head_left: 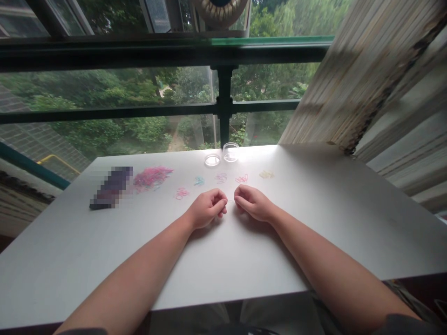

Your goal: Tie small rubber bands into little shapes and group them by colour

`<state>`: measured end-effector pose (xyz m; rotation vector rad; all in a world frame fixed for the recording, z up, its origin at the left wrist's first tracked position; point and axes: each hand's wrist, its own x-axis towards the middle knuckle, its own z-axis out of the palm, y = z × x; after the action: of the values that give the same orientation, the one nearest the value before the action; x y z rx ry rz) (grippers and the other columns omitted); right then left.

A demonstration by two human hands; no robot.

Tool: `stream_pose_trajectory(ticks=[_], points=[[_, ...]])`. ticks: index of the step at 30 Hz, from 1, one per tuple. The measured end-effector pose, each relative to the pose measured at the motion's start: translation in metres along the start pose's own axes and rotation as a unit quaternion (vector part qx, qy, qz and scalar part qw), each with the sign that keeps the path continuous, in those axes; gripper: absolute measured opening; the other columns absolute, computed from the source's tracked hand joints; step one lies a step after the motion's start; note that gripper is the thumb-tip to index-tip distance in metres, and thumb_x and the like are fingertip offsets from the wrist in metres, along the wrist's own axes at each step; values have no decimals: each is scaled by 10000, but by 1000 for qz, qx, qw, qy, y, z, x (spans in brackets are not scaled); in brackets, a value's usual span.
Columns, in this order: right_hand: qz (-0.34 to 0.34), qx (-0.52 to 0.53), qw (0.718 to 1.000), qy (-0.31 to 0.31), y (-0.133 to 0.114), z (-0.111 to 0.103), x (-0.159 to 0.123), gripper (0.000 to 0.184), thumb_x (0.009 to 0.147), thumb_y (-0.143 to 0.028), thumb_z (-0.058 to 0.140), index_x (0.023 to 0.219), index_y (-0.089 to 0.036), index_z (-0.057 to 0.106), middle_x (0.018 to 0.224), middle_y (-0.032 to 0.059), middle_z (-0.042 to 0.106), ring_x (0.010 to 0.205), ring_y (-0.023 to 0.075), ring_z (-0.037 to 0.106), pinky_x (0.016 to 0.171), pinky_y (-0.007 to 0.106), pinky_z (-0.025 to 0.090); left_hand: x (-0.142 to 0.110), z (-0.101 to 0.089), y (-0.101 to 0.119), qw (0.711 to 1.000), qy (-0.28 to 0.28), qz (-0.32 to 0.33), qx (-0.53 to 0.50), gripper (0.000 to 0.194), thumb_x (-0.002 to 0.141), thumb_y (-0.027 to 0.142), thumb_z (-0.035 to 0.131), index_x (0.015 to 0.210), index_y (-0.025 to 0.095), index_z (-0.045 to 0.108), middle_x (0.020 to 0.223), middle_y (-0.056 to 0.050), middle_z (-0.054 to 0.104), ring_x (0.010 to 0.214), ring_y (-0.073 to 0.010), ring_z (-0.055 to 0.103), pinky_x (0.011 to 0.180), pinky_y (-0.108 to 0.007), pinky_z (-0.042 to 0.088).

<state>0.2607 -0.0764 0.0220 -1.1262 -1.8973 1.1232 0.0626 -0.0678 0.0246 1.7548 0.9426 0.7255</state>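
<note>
My left hand (208, 209) and my right hand (254, 204) rest just above the white table, close together with fingertips pinched. Between them runs a thin pale strand, apparently a small rubber band (231, 201), held at both ends. Just beyond the hands lie small groups of rubber bands: pink ones (182, 193), teal ones (199, 180), lilac ones (221, 177), coral-pink ones (241, 178) and yellow ones (267, 174). A larger mixed heap of rubber bands (153, 177), mostly pink, lies to the left.
Near the window stand a clear round container (231, 152) and a clear round lid (212, 161). A dark, pixelated flat object (112, 187) lies at the table's left. Green window bars (223, 88) rise behind the white table (331, 223); a striped curtain (321, 79) hangs at right.
</note>
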Motion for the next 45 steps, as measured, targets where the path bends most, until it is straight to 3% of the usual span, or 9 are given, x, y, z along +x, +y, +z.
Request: stream_pose_trajectory(ticks=[5, 10, 18, 33, 38, 45], points=[[-34, -5, 998, -45, -1, -1, -1, 199, 791, -337, 593, 850, -168, 505, 643, -10, 553, 567, 107, 486, 529, 225, 388, 0, 0, 1, 1000, -7, 2, 12, 183, 827, 335, 515, 818, 154, 542, 648, -6, 613, 543, -99, 566, 554, -220, 444], [-42, -59, 997, -11, -2, -1, -1, 144, 820, -285, 532, 742, -163, 531, 610, -19, 512, 551, 94, 429, 521, 219, 357, 0, 0, 2, 1000, -16, -4, 26, 185, 819, 337, 523, 823, 155, 552, 672, -15, 628, 554, -103, 574, 513, -201, 421], [-37, -60, 998, -4, -1, -1, -2, 70, 816, -205, 495, 771, -170, 537, 598, -30, 502, 535, 93, 420, 511, 216, 353, 0, 0, 3, 1000, -10, -6, 28, 187, 817, 341, 525, 827, 156, 553, 669, -12, 627, 549, -102, 580, 504, -198, 414], [-52, -51, 997, -8, -1, -2, -2, 58, 791, -226, 544, 802, -169, 548, 637, -12, 523, 572, 102, 450, 533, 226, 380, 1, -1, 1, 1000, -7, -9, -11, 222, 822, 365, 523, 824, 144, 545, 674, -20, 610, 561, -107, 574, 522, -215, 423], [-64, -29, 998, 6, 1, -1, -2, 140, 763, -230, 586, 882, -169, 547, 624, -25, 501, 549, 93, 429, 514, 219, 374, 1, -1, -1, 1000, -7, -12, -18, 216, 820, 358, 529, 829, 143, 543, 673, -20, 609, 560, -104, 565, 503, -205, 412], [-67, -63, 995, 24, -2, -1, 0, 107, 786, -267, 567, 756, -164, 575, 605, -15, 509, 540, 92, 405, 507, 224, 346, 1, -1, 0, 1000, -5, -12, -3, 228, 813, 372, 530, 828, 144, 544, 685, -24, 614, 554, -106, 570, 476, -201, 405]])
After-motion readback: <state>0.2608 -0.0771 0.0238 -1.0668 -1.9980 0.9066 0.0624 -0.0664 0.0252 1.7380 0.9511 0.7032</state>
